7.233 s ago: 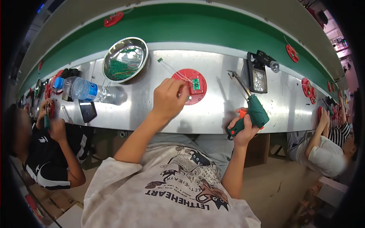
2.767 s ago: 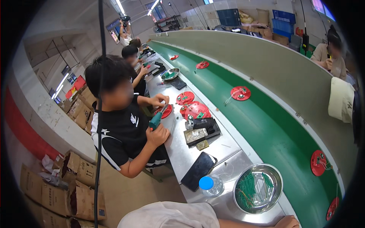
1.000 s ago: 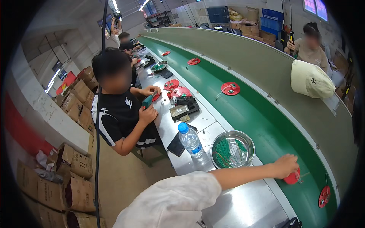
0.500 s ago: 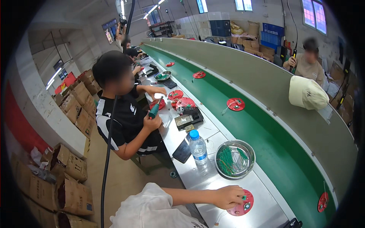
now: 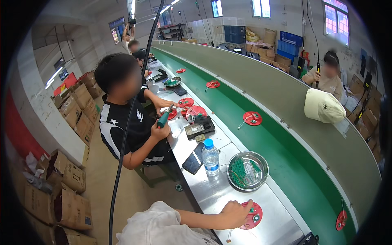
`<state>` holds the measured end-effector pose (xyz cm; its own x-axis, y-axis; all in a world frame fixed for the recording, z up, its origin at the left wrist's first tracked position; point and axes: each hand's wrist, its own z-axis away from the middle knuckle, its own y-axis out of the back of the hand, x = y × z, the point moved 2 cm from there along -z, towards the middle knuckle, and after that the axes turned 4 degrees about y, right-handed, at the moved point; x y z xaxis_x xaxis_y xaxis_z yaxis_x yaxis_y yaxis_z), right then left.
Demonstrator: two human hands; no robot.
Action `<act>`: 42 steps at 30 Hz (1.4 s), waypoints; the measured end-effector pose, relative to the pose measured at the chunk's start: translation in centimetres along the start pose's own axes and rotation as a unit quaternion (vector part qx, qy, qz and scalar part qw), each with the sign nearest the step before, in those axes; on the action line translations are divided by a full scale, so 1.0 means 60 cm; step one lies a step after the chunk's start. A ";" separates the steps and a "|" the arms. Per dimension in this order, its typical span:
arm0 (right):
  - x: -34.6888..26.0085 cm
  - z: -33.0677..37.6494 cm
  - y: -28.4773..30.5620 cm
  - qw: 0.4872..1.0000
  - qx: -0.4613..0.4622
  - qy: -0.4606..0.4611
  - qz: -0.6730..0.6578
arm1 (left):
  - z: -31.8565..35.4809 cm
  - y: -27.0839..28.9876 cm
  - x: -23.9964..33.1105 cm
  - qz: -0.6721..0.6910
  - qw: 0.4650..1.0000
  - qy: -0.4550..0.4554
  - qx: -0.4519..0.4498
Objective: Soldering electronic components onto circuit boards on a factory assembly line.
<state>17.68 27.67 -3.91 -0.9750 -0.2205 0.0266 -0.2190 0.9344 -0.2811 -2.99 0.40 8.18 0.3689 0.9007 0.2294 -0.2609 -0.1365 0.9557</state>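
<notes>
A round red disc (image 5: pixel 255 221) with a small green circuit board (image 5: pixel 252 210) and a dark round part on it lies on the metal bench, near the lower edge. My left hand (image 5: pixel 234 214) reaches in from the left and lies over the disc's left side. Its index finger is stretched out on the disc near the board, and nothing shows held in it; the other fingers are partly hidden. A thin wire with a small connector (image 5: pixel 228 240) trails from the disc toward the lower edge. My right hand is outside the view.
Beyond the disc stand a steel bowl (image 5: pixel 266 173) of green wires, a water bottle (image 5: pixel 210 160) and a phone (image 5: pixel 193 160). A green conveyor (image 5: pixel 281 163) with red discs runs to the right. A co-worker (image 5: pixel 126 118) at left holds a green screwdriver (image 5: pixel 163 119). A black cable (image 5: pixel 122 153) hangs at left.
My left hand has drawn back to the left, and its fingers have moved off the small green board. The view has shifted slightly. The co-worker's free hand has moved down toward a red disc.
</notes>
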 end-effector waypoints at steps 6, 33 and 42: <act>0.000 0.014 0.004 0.999 0.030 -0.022 -0.036 | 0.002 -0.028 -0.009 -0.027 0.999 -0.026 0.023; -0.042 -0.020 -0.103 0.630 0.542 -0.269 0.487 | -0.054 -0.049 0.022 0.253 0.917 -0.305 0.039; -0.027 -0.033 -0.109 0.637 0.487 -0.304 0.514 | -0.071 -0.038 -0.015 0.202 0.931 -0.303 0.024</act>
<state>20.61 22.45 -0.22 -0.3253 0.0233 -0.9453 0.9395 0.1209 -0.3203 -6.52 1.67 5.03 0.6880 0.3764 0.6204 -0.4533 -0.4446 0.7725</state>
